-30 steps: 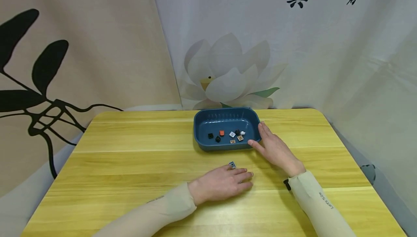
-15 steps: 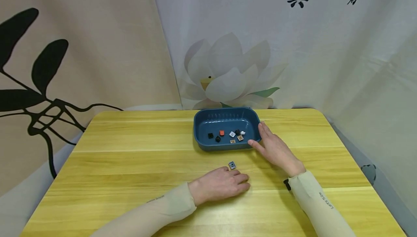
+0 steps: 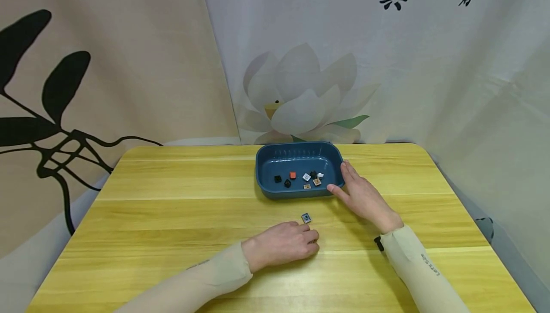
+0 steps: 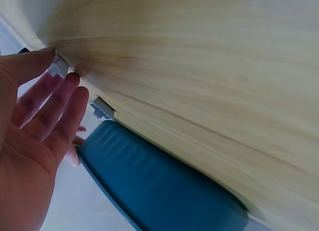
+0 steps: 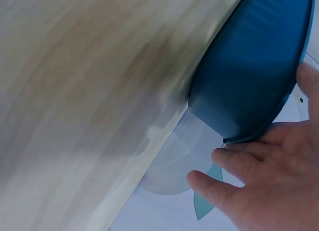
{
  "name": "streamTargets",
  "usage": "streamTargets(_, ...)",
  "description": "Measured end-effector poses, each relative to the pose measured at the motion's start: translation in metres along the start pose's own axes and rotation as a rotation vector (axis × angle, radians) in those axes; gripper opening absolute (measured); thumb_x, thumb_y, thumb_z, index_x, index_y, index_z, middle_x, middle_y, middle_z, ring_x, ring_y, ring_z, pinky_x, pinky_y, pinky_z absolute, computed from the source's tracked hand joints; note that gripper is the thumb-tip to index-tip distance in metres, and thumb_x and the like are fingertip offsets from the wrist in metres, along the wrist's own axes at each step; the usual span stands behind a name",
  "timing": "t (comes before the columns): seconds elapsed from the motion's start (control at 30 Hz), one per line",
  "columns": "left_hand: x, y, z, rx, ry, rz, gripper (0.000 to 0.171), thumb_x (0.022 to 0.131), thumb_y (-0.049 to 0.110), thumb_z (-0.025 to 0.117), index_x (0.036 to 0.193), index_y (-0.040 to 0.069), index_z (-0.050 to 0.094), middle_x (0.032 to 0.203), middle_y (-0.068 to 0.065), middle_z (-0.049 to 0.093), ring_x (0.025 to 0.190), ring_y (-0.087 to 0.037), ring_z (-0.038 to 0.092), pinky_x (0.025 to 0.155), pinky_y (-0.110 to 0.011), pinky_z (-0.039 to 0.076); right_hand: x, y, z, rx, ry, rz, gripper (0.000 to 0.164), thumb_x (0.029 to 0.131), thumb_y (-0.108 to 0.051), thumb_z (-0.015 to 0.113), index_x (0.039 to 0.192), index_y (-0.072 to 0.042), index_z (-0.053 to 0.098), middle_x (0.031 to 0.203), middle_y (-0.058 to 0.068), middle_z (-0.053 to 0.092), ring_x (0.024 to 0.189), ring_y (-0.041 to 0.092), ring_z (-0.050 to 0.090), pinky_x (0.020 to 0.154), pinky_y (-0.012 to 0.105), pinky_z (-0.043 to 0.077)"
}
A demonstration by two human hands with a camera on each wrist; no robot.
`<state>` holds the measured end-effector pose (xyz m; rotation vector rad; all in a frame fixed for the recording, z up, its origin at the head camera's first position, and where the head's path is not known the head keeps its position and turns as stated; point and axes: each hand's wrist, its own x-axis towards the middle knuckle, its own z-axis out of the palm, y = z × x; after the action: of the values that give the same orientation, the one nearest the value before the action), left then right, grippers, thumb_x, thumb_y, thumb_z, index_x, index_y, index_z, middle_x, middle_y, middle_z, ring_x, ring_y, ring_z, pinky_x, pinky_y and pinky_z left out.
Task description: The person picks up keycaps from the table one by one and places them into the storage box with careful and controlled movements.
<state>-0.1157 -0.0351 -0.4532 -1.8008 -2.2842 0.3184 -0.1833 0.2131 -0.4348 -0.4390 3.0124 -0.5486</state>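
My left hand (image 3: 285, 243) is low over the table, thumb and fingers pinching a small grey keycap (image 4: 59, 67) in the left wrist view. Just beyond its fingertips, a second grey keycap (image 3: 306, 218) lies on the wood with its hollow side showing; the left wrist view catches that loose keycap (image 4: 102, 109) in front of the tray. My right hand (image 3: 365, 200) rests against the right end of the blue tray (image 3: 262, 186), its fingers fairly straight along the end wall and its thumb at the near rim. In the right wrist view, the fingertips touch the tray (image 5: 249, 66) at its corner.
Several small keycaps lie in the tray, among them an orange keycap (image 3: 292, 175), a white keycap (image 3: 306, 178) and a black keycap (image 3: 277, 179). The tray stands near the far edge of the wooden table (image 3: 172, 217), before a printed curtain (image 3: 172, 64).
My left hand has drawn back a little to the left and its spread fingers have closed together, uncovering the loose keycap. The right hand and tray stay still.
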Motion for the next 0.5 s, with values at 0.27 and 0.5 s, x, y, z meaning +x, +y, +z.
streamTargets(0.27,-0.010,0.000,-0.002,0.008,0.026,0.016,0.012,0.097,0.017,0.059,0.100,0.022,0.069,0.101,0.006,0.058,0.082,-0.008,0.053,0.069,-0.020,0.048,0.000,0.000,0.000,0.007,-0.015,0.004,0.092,0.096,-0.063,0.039,0.152,0.004,0.012,0.158,0.023,0.010,0.142,0.040,0.021,0.109,0.054,0.025)
streamTargets(0.5,-0.018,-0.001,-0.003,0.002,0.015,0.017,0.012,0.096,0.016,0.059,0.101,0.020,0.070,0.099,0.006,0.057,0.084,-0.008,0.053,0.074,-0.020,0.048,0.000,-0.001,0.000,0.015,-0.018,0.007,0.090,0.096,-0.061,0.041,0.153,0.003,0.012,0.159,0.021,0.009,0.143,0.038,0.019,0.110,0.053,0.024)
